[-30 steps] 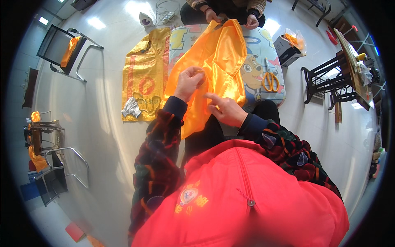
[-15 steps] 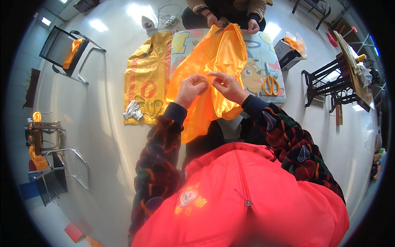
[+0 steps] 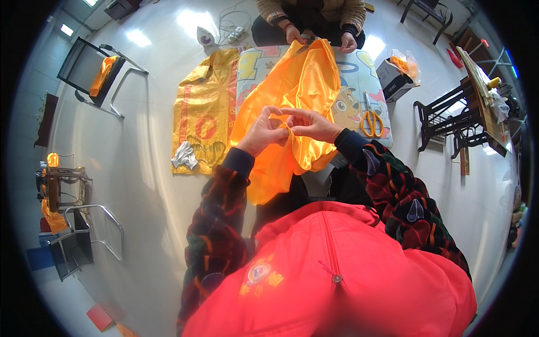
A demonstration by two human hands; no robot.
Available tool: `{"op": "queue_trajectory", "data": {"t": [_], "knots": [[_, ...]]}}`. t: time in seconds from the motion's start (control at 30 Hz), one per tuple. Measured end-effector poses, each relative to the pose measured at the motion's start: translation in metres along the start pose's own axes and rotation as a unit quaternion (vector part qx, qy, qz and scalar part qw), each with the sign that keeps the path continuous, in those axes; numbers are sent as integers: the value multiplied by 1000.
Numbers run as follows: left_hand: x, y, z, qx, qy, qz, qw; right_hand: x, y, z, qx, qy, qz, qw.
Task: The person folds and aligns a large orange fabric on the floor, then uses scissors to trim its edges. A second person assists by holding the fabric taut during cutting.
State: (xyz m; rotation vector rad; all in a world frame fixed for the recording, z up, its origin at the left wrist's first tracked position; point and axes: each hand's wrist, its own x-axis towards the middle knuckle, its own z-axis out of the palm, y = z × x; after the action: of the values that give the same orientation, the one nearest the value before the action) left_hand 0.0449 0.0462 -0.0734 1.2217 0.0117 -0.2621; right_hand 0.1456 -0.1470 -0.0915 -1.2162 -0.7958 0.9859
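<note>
Count: 1 worktop, 1 orange satin cloth on it, 1 pair of orange-handled scissors, 1 yellow woven sack, 1 crumpled white cloth or glove, 1 power strip, 1 open box. 1 co-worker. Chairs: at least 3, upper-left one carrying 1 orange bundle. Far-left orange pieces: can't count.

1. Floor lay open left of my left hand, past the gold sack.
2. Orange-handled scissors lay in my right hand's way rightward.
3. Ahead, the co-worker's hands blocked the orange satin cloth's far end.
</note>
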Motion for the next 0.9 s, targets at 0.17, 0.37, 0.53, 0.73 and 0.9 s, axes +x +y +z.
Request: {"op": "queue_trajectory", "data": {"t": [0.17, 0.37, 0.53, 0.73, 0.9], "knots": [[0, 5, -2, -1, -18, -34, 999, -1, 0, 0, 17, -15, 19, 1000], [-1, 7, 2, 4, -15, -56, 998, -8, -2, 3, 25, -5, 33, 999], [-6, 9, 2, -7, -29, -78, 996, -9, -6, 7, 66, -72, 36, 995], [-5, 14, 0, 17, -82, -121, 989, -11, -10, 9, 45, -107, 95, 989], [-3, 14, -1, 23, -105, -140, 984, -10, -8, 9, -24, -93, 70, 993]]}}
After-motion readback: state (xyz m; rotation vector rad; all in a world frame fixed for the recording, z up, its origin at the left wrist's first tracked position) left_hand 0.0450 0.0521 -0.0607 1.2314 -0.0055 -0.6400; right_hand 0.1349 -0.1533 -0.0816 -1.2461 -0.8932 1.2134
